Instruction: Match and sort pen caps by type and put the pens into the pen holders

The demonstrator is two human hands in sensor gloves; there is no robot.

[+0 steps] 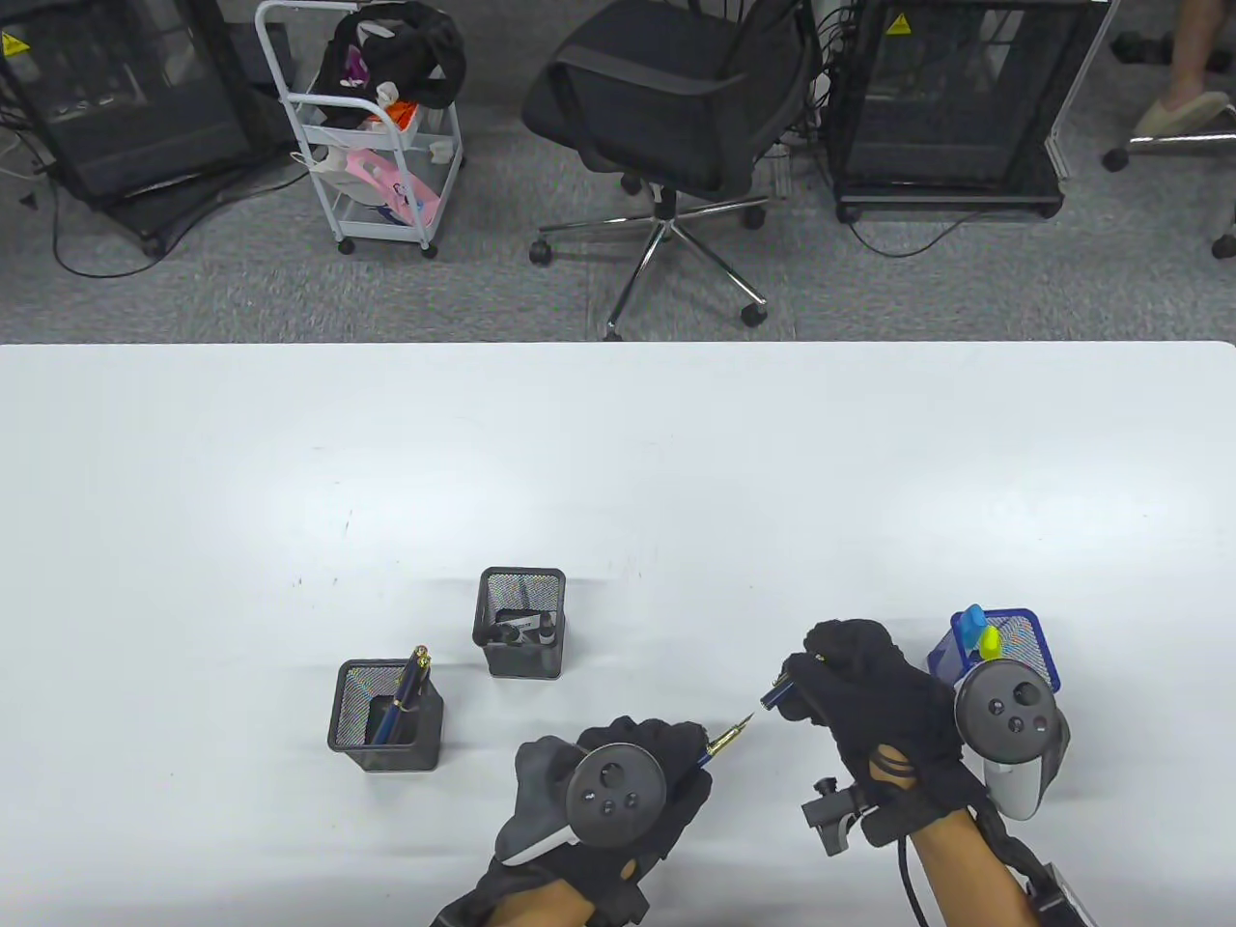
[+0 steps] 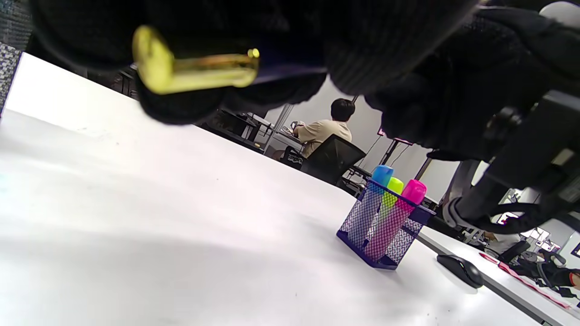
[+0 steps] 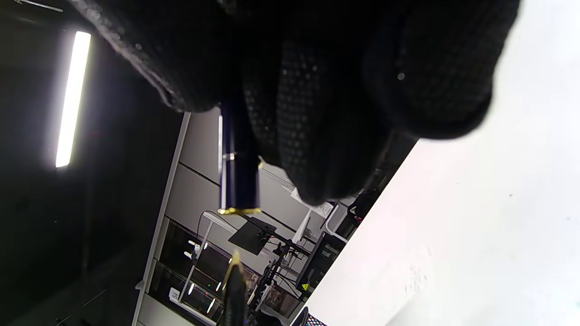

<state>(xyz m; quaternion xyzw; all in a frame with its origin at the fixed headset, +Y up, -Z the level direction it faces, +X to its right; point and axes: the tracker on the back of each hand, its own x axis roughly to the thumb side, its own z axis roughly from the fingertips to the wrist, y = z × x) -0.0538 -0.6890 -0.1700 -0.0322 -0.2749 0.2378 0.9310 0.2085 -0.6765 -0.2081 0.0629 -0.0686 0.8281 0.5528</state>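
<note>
1. Both hands are working close together near the front edge of the table (image 1: 618, 463): the left hand (image 1: 618, 772) is gripping a dark blue pen (image 1: 726, 744) with its gold nib pointing up and to the right, and the right hand (image 1: 855, 690) is pinching the matching dark cap (image 1: 778, 693), its open end facing the nib.
2. Nib and cap are sitting near each other but still apart; from the right wrist view, the cap's gold-ringed mouth is hanging just above the nib tip, so the capping looks about to happen and is not yet done.
3. Just beyond the left hand, a black mesh holder (image 1: 384, 716) is already keeping a blue pen with gold trim (image 1: 410, 688), which looks like the same type as the one in hand.
4. A little farther back, a second black mesh holder (image 1: 521, 623) is holding some dark pens lying low inside; I cannot tell how many.
5. Beside the right hand, partly hidden by its tracker, a blue mesh holder (image 2: 385, 231) is standing with blue, yellow-green and pink highlighters (image 2: 393, 206) upright in it.
6. No loose pens or caps are showing on the table, so this pen seems to be the last: capping it and dropping it in with its twin looks like what is left.
</note>
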